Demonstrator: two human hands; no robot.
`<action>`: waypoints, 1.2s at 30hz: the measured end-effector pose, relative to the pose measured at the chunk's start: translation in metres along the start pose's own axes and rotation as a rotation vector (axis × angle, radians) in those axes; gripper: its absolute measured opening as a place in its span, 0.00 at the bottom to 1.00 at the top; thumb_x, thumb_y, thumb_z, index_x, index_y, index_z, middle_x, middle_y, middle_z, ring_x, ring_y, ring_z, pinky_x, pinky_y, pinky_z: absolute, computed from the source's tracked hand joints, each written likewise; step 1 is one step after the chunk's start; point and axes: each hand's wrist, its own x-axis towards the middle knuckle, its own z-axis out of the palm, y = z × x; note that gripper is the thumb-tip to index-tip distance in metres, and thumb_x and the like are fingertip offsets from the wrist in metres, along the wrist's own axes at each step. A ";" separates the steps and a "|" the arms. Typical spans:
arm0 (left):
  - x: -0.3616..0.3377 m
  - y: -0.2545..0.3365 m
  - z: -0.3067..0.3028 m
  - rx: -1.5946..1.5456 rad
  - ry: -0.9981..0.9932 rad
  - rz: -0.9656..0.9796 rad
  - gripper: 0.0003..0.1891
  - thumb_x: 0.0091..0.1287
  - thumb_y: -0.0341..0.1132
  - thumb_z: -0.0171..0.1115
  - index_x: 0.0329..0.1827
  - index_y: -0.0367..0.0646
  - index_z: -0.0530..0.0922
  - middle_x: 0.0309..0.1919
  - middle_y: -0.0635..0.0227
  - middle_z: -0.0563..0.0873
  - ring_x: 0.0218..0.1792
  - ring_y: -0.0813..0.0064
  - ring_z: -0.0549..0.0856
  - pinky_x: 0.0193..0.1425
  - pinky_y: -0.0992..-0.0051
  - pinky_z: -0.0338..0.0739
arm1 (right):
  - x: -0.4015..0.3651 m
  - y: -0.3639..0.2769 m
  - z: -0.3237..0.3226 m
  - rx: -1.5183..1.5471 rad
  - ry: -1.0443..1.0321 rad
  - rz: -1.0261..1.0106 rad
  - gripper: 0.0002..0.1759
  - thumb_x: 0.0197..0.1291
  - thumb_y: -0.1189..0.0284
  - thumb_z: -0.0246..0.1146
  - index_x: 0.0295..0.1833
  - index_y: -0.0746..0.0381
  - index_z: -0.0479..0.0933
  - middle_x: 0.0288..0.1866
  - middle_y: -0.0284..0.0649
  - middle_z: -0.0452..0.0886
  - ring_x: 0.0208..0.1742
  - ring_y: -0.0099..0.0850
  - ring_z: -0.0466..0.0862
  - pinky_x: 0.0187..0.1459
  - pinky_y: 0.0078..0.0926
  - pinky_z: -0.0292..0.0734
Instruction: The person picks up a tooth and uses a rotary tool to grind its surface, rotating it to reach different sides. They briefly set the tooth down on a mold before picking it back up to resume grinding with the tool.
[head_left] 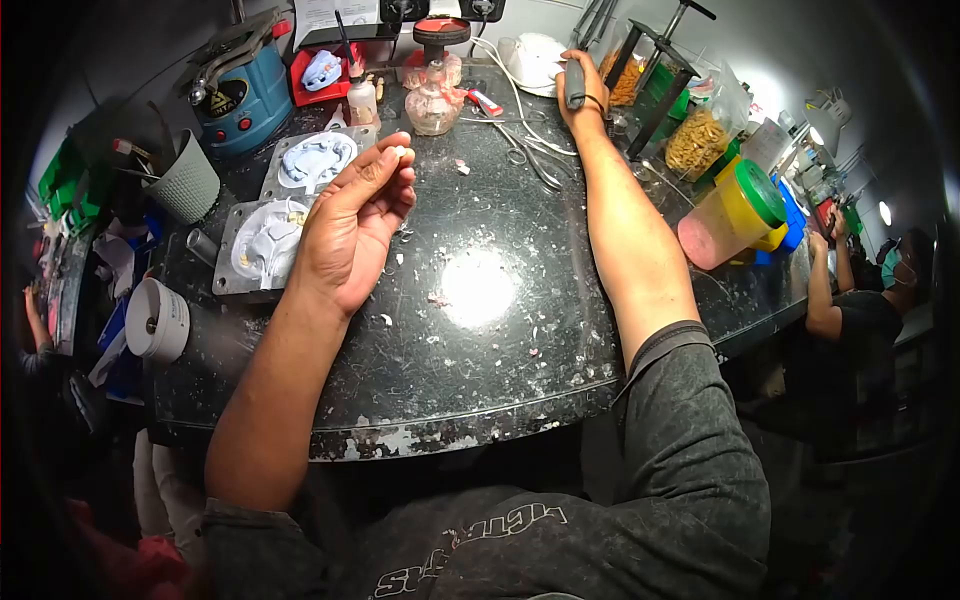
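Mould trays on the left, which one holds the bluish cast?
The farther tray, by the blue machine; the nearer tray, beside the left hand, holds a white cast.

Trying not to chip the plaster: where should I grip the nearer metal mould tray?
Take the nearer metal mould tray by its bare rim, probably pinching near and far edges from its open left side. It lies flat, plaster fills the middle, and the left hand overhangs its right edge.

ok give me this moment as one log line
left hand: pinching small white piece | right hand: closed on grey handle at far side of bench | metal mould: beside left hand
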 end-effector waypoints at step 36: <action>-0.050 -0.016 0.007 -0.148 0.001 -0.059 0.09 0.68 0.29 0.65 0.49 0.43 0.82 0.43 0.64 0.89 0.46 0.74 0.87 0.56 0.73 0.81 | -0.179 -0.231 -0.084 0.719 -0.226 -0.320 0.20 0.55 0.82 0.70 0.48 0.68 0.68 0.44 0.55 0.85 0.43 0.32 0.87 0.44 0.24 0.82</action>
